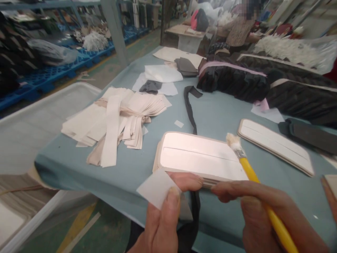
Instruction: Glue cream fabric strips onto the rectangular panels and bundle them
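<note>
While the left hand point(163, 221) pinched a thin white piece point(154, 188) at the lower centre of the frame, its thumb lay across the right-hand corner and the rest of the sheet stuck out unsupported to the left. It looked nearly weightless and smooth, a little springy like paper or thin film, so it would probably crease if squeezed hard and might slip from a loose grip; a light pinch near one corner or edge seemed best. That hand's forefinger reached along the near edge of a stack of white panels point(197, 151) in the centre, though whether it touched them could not be told.

At the lower right, the fingers of the right hand point(279, 211) were closed around the yellow handle of a brush point(251, 170), whose bristles pointed up and left, over the stack's right end. The handle appeared light, stiff and possibly slick, best held along its shaft, clear of the soft, pale-caked bristles. The panels looked flat and fairly rigid, heavier together than singly, and would be easier taken by their long edges from the blue-green surface point(221, 112).
</note>
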A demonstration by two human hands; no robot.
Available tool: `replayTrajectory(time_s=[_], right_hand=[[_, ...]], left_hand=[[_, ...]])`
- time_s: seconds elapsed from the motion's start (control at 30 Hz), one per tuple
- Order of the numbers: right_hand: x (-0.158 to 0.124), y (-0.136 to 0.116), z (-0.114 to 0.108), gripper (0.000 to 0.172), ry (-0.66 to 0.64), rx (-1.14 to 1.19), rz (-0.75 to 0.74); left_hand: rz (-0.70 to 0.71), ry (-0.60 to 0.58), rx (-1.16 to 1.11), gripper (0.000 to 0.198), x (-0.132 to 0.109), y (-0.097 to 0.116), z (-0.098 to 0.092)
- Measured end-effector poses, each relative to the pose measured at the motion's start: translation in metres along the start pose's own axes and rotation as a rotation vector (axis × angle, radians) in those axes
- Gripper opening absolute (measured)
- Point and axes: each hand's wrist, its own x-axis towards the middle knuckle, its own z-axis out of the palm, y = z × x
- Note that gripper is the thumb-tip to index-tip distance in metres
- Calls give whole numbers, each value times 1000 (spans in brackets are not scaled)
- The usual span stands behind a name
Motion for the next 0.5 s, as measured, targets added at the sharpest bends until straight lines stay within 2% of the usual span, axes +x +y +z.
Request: replayTrajectory(time_s=[0.1,0.2,0.33,0.5], right_hand=[[-10,0,6,12,-25,11,-17],[-20,-3,16,15,-63,88,-82],[-27,-4,24,16,5,164,-88],[-35,-10,23,13,100,308,-20]], left_hand=[[-164,26,-132,46,-10,0,9],[-268,40,-213,51,-12,4,20],[-293,-25,-262,56,-13,18,37],[-203,21,-160,54,-21,30,51]])
